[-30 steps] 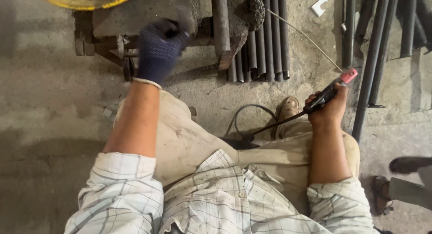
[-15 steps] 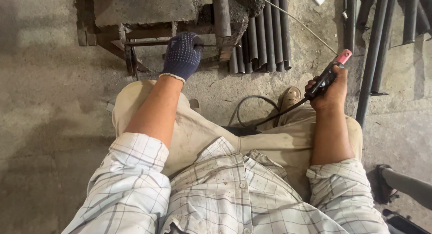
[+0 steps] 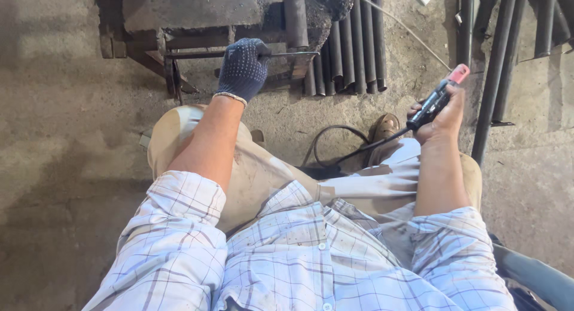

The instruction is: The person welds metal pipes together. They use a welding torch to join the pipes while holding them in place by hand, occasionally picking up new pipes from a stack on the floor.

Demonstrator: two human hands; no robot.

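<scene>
A thin dark metal rod (image 3: 287, 54) is held by the left hand in a dark blue dotted knit glove (image 3: 242, 69), level across the rusty metal frame (image 3: 179, 45) on the concrete floor (image 3: 60, 138). The gloved fingers are closed around the rod, which lies just in front of a row of dark round steel bars (image 3: 353, 42). It is judged that the rod should be kept pressed flat and steady against the frame, with the glove well back from its free end. A black welding electrode holder with a pink tip (image 3: 439, 99) is gripped by the bare right hand (image 3: 436, 117); its fingers are wrapped fully around the handle, raised and apart from the frame. A black cable (image 3: 335, 141) runs from it over the knees.
</scene>
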